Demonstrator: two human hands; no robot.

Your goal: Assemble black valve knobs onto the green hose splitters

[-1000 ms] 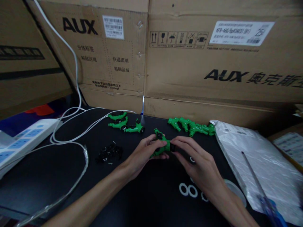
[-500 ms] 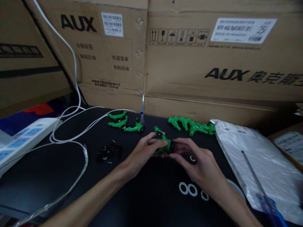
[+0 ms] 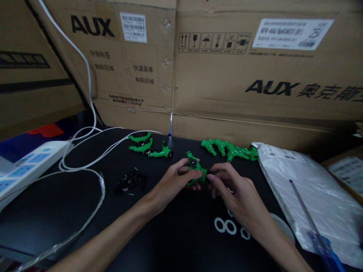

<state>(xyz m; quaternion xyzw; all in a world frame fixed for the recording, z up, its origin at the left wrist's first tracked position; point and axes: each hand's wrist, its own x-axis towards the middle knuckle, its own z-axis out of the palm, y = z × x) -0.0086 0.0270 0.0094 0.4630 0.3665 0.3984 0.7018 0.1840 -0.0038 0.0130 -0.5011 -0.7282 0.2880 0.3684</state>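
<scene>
My left hand point(image 3: 181, 175) is closed around a green Y-shaped hose connector point(image 3: 195, 170) with a black valve knob on one arm. The thumb presses on its body, and its wide end points right. At that end my right hand point(image 3: 231, 185) has its thumb and fingers pinched together, a small gap from the green rim. Something dark seems to be between those fingertips, but it blends with the black table. Below the right hand lie several white ring washers point(image 3: 230, 227), some partly hidden by the wrist.
Green connectors with black parts point(image 3: 141, 145) lie back left, plain green ones point(image 3: 235, 150) back right. Small black parts and screws point(image 3: 131, 182) sit left. A screwdriver point(image 3: 307, 215) rests on a plastic package point(image 3: 309, 189). A power strip point(image 3: 34, 162), white cables and cardboard boxes point(image 3: 212, 94) surround the table.
My right hand has drawn slightly away from the connector's wide end. The black collar seen there before no longer shows on it. My left hand keeps hold of the connector.
</scene>
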